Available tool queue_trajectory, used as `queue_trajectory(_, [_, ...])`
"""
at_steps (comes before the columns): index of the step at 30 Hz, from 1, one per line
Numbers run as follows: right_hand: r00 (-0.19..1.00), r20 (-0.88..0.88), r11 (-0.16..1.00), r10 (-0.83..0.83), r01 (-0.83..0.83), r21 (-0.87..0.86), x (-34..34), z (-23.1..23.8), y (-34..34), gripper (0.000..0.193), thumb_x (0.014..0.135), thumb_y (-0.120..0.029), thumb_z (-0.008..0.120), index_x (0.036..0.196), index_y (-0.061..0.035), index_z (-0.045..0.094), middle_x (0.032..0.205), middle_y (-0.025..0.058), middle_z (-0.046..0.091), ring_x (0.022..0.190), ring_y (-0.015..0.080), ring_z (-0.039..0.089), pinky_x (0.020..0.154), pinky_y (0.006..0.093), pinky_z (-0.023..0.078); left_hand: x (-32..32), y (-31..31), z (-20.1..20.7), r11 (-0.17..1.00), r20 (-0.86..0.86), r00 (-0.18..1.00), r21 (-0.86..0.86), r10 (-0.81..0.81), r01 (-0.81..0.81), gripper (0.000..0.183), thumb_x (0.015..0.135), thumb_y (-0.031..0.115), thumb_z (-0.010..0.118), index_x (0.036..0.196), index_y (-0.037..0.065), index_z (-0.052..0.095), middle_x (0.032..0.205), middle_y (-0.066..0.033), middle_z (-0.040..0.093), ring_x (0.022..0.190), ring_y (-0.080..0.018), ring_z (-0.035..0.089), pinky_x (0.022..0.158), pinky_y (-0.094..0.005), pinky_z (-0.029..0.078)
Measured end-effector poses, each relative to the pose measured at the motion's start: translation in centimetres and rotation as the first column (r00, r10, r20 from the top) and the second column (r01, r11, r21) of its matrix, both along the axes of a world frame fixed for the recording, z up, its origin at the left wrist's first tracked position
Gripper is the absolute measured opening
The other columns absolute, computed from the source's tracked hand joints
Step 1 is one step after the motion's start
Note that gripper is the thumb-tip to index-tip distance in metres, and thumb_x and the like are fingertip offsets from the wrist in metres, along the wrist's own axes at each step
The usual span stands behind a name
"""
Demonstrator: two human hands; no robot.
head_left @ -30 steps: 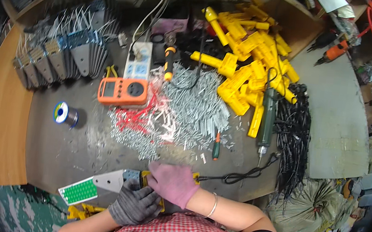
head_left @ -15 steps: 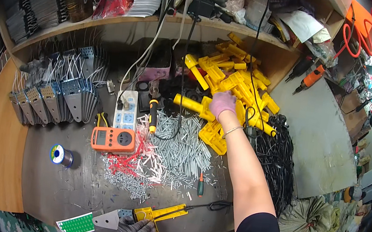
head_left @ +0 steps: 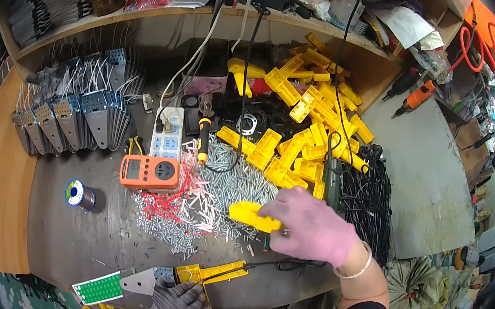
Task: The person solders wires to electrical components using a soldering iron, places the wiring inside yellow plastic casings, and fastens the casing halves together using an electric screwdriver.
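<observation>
My right hand (head_left: 312, 227), in a pink glove, grips a yellow plastic housing (head_left: 254, 216) and carries it low over a heap of small silver screws (head_left: 226, 194). My left hand (head_left: 175, 302), in a grey glove, sits at the near bench edge and holds a yellow part (head_left: 211, 272) joined to a grey metal plate (head_left: 139, 280). A green circuit strip (head_left: 97, 288) sticks out to the left of that plate. Behind the right hand lies a big pile of yellow plastic housings (head_left: 311, 125).
An orange meter (head_left: 150, 172), a white power strip (head_left: 167, 136) and a solder spool (head_left: 76, 192) sit on the grey bench. Grey metal brackets with wires (head_left: 71, 116) line the left. Black cable bundles (head_left: 368, 198) lie right, a screwdriver (head_left: 203, 139) near the strip.
My right hand has come back from the yellow pile toward me, now carrying one yellow housing over the screws. The left hand stays at the near edge with its part.
</observation>
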State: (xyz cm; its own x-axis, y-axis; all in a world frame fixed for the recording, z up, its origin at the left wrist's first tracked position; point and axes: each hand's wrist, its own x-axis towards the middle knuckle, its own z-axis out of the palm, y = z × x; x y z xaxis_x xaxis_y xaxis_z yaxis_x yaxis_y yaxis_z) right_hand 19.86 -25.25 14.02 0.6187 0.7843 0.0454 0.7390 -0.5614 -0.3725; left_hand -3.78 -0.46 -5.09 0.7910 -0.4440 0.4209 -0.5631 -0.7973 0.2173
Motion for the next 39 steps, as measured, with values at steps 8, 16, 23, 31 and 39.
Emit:
queue_trajectory(8, [0.802, 0.031, 0.802, -0.597, 0.594, 0.058, -0.6, -11.0, 0.8, 0.086, 0.074, -0.015, 0.079, 0.149, -0.0019, 0.040, 0.121, 0.0282, 0.060, 0.114, 0.0441, 0.058, 0.099, 0.0486, 0.049, 0.6, -0.3, 2.3, 0.998, -0.039, 0.999, -0.048, 0.028, -0.030, 0.027, 0.070, 0.030, 0.078, 0.094, 0.017, 0.072, 0.104, -0.0022, 0.070, 0.097, -0.0230, 0.065, 0.088, -0.0494, 0.038])
queue_trajectory(16, [0.741, -0.641, 0.314, -0.200, 0.669, 0.674, -7.3, -13.1, 1.4, 0.047, 0.087, -0.006, 0.071, 0.129, 0.0014, 0.051, 0.099, 0.0076, 0.067, 0.092, 0.0204, 0.067, 0.088, 0.0324, 0.051, 1.2, -0.4, 1.4, 0.995, -0.042, 0.998, -0.089, 0.050, -0.054, 0.027, 0.071, 0.027, 0.077, 0.092, 0.011, 0.070, 0.102, -0.0048, 0.072, 0.094, -0.0242, 0.068, 0.089, -0.0511, 0.038])
queue_trajectory(23, [0.720, -0.692, 0.294, 0.054, 0.651, 0.700, -11.3, -15.9, 1.5, 0.028, 0.100, -0.022, 0.059, 0.120, -0.0027, 0.051, 0.091, 0.0038, 0.057, 0.082, 0.0138, 0.055, 0.083, 0.0333, 0.050, 0.4, -0.5, 1.7, 0.994, -0.031, 0.998, -0.086, 0.059, -0.062, 0.027, 0.073, 0.029, 0.075, 0.091, 0.010, 0.071, 0.103, -0.0064, 0.072, 0.096, -0.0236, 0.068, 0.092, -0.0521, 0.038])
queue_trajectory(31, [0.745, -0.667, 0.361, -0.006, 0.624, 0.693, -12.1, -16.0, 2.1, 0.019, 0.098, -0.018, 0.057, 0.109, -0.0067, 0.046, 0.093, 0.0074, 0.050, 0.085, 0.0215, 0.054, 0.086, 0.0408, 0.049, 0.4, -0.5, 1.3, 0.995, -0.030, 0.997, -0.077, 0.069, -0.071, 0.025, 0.073, 0.031, 0.073, 0.087, 0.010, 0.072, 0.101, -0.0073, 0.072, 0.100, -0.0226, 0.067, 0.094, -0.0522, 0.039])
queue_trajectory(39, [0.996, -0.085, 0.953, 0.035, -0.008, 0.301, -10.7, -13.6, 4.3, 0.043, 0.070, -0.002, 0.066, 0.111, -0.0027, 0.051, 0.107, 0.0186, 0.056, 0.100, 0.0423, 0.056, 0.087, 0.0460, 0.049, -1.3, 0.3, -1.7, 0.975, -0.145, 0.989, 0.221, 0.018, 0.015, 0.026, 0.088, 0.030, 0.056, 0.102, 0.017, 0.073, 0.122, -0.0031, 0.070, 0.125, -0.0234, 0.059, 0.102, -0.0569, 0.034])
